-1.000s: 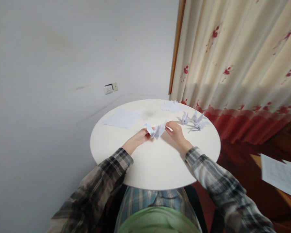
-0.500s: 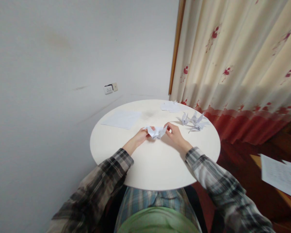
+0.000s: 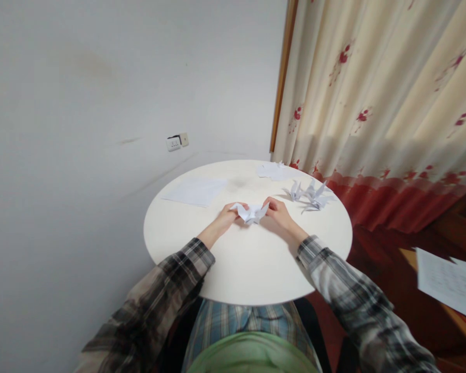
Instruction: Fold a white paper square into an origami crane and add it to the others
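Observation:
A white folded paper crane (image 3: 251,214) is held between my two hands above the middle of the round table, its pointed flaps spread to both sides. My left hand (image 3: 228,215) is closed on its left side, the fingers partly behind the paper. On the other side, my right hand (image 3: 278,211) pinches the right flap between thumb and fingers. Several finished paper cranes (image 3: 314,197) stand in a cluster to the right, beyond my right hand.
On the white round table (image 3: 233,274), flat paper sheets (image 3: 196,191) lie at the back left and more paper pieces (image 3: 272,170) at the far edge. A wall (image 3: 101,103) borders the left; a curtain (image 3: 357,129) hangs right. Written sheets (image 3: 446,282) lie on a lower surface.
The crane's side flaps are spread slightly wider, the left one showing more clearly over my left hand. My right hand's fingers have closed in a little; the other cranes and sheets stay put.

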